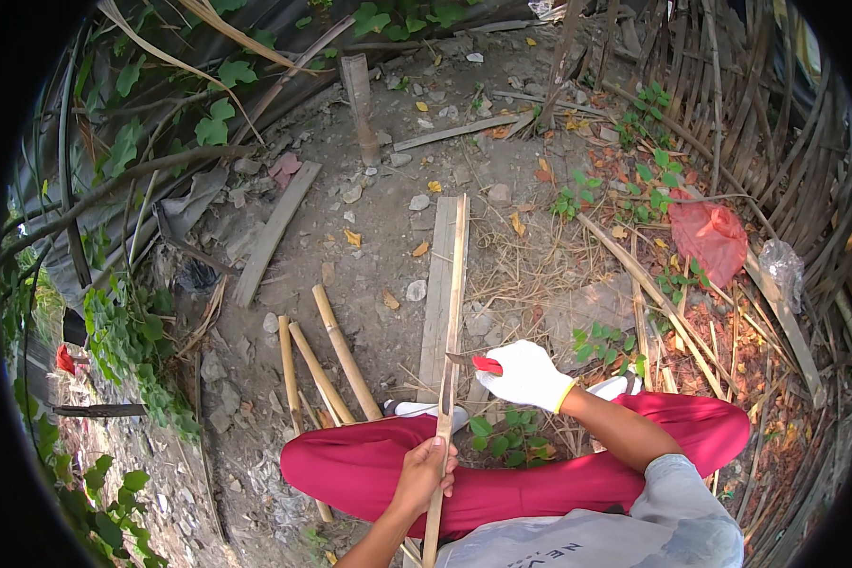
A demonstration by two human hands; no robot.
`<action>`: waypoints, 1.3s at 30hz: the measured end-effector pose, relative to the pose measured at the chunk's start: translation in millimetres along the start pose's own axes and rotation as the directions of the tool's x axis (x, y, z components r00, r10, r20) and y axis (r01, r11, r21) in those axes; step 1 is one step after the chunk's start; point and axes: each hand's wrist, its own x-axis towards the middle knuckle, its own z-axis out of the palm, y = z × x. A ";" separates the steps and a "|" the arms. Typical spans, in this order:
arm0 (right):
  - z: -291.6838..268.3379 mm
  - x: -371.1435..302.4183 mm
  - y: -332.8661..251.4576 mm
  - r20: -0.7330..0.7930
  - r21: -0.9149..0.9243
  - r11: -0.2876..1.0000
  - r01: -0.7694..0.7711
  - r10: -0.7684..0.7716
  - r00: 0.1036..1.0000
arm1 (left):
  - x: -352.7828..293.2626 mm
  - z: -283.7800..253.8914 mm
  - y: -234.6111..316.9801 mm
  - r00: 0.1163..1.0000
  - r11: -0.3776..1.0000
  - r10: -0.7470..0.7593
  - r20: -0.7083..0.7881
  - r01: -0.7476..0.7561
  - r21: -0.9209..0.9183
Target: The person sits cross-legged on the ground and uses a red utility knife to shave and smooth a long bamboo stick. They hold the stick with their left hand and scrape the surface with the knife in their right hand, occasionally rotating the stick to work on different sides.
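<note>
My left hand [426,473], bare, grips a long thin bamboo strip [456,284] near its lower end, above my red-trousered legs. The strip runs away from me across the ground. My right hand [525,376] wears a white glove and holds a knife with a red handle [487,363]; its blade [459,359] rests against the strip just above my left hand. A flat bamboo slat [437,284] lies on the ground right beside the strip.
Three round bamboo poles [327,364] lie on the dirt to my left. A grey plank [275,232] and a short upright post [360,104] stand farther off. A red plastic bag [710,237] sits among dry bamboo sticks at right. Vines cover the left side.
</note>
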 end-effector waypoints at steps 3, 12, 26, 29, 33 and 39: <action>9.0 -2.1 -5.8 0.027 -0.071 0.997 0.039 -0.037 0.999 | 9.0 -2.7 -6.1 0.999 1.000 -0.013 -0.036 0.013 0.012; 13.9 -4.7 -8.1 0.016 -0.197 0.980 -0.005 0.008 1.000 | 29.5 3.0 -28.5 0.858 0.662 0.513 -0.026 -0.377 0.648; 52.4 16.7 31.0 0.150 -0.251 0.937 -0.244 0.287 0.946 | 6.3 11.9 -47.3 0.930 0.499 0.354 -0.099 -0.098 0.861; 42.6 25.6 69.2 0.117 -0.274 0.905 -0.326 0.368 0.923 | -4.5 17.0 -41.5 0.953 0.494 0.298 -0.050 -0.109 0.863; 43.3 44.6 99.5 0.022 -0.244 0.833 -0.497 0.517 0.856 | -13.5 22.9 -48.9 0.978 0.555 0.207 -0.024 -0.097 0.826; 21.3 33.6 231.9 -0.144 -0.373 0.650 -0.661 0.664 0.734 | -54.2 -51.1 -132.2 0.995 0.629 -0.095 0.015 0.048 0.776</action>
